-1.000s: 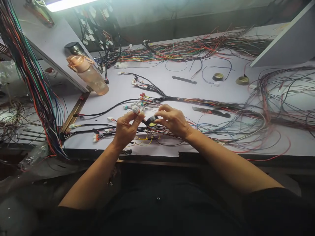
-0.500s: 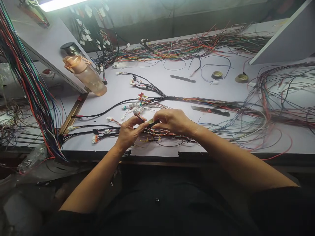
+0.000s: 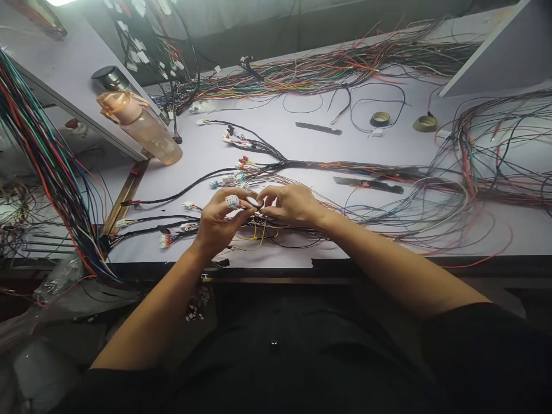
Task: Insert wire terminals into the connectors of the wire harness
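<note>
My left hand [image 3: 215, 224] is closed around a short bunch of wires that ends in a white multi-hole connector [image 3: 232, 202]. Its thumb and fingers pinch the wires just behind that connector. Close beside it, my right hand [image 3: 293, 203] grips a small roll of black tape [image 3: 256, 203] at the fingertips, touching the wires. The roll is mostly covered by fingers. Both hands are over a wire harness [image 3: 302, 165] and its loose branches. More white connectors [image 3: 164, 240] lie left of my left hand, and yellow wires [image 3: 255, 234] show below the hands.
Two dark blades [image 3: 368, 184], [image 3: 319, 127] lie beyond my hands. Two tape rolls [image 3: 380, 119], [image 3: 425, 123] sit farther back. A bottle [image 3: 146, 129] leans at the left. Wire bundles [image 3: 47, 161] hang at the left, and a tangle [image 3: 470, 167] spreads at the right.
The white connector has turned so its holed face shows toward me. My right hand has shifted slightly left, with the tape roll tilted differently. The whole view has moved a little.
</note>
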A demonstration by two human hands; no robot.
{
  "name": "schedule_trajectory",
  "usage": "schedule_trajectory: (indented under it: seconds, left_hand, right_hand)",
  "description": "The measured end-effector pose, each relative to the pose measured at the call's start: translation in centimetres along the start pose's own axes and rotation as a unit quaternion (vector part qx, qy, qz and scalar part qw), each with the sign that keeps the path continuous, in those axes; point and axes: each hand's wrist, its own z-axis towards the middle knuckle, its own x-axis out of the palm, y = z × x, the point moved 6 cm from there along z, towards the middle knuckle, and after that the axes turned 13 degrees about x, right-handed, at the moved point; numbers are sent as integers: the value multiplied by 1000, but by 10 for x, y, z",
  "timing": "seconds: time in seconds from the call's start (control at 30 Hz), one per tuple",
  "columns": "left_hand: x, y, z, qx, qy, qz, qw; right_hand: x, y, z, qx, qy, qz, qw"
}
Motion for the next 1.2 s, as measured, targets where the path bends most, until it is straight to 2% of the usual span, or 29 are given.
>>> schedule_trajectory:
  seconds: [0.1,0.17,0.3,0.4,0.5,0.6,0.8,0.9,1.0,1.13,1.2]
  left_hand:
    - [3,-3,12,57,90,19,994]
    - [3,-4,17,84,121,48,988]
    - [0,-2,23,84,118,69,987]
    - [2,0,23,65,106,70,990]
    - [6,0,25,65,120,86,987]
    - [7,-1,28,65,129,81,986]
    - [2,7,29,-34,112,36,992]
    - [5,10,25,-81,90,-10,993]
    - [9,14,18,-116,45,-69,990]
    - [11,22,4,-145,-64,-117,980]
    - [10,26,-5,-153,-123,-117,974]
  right_hand:
    - [4,7,-6,-44,21,-23,999]
    - [3,9,-10,-46,17,-10,999]
    - [3,9,-20,-38,-3,32,999]
    - [13,10,-27,-58,-17,3,998]
    - [23,8,-30,-49,-40,-11,998]
    - [24,9,-36,-55,-75,-9,996]
    - [12,35,-53,-97,-178,-27,979]
    - [15,43,-52,-65,-235,-54,968]
    - [20,44,-49,-37,-275,-57,959]
    - [25,37,-50,-33,-290,-10,956]
    - [25,30,-52,-9,-296,44,954]
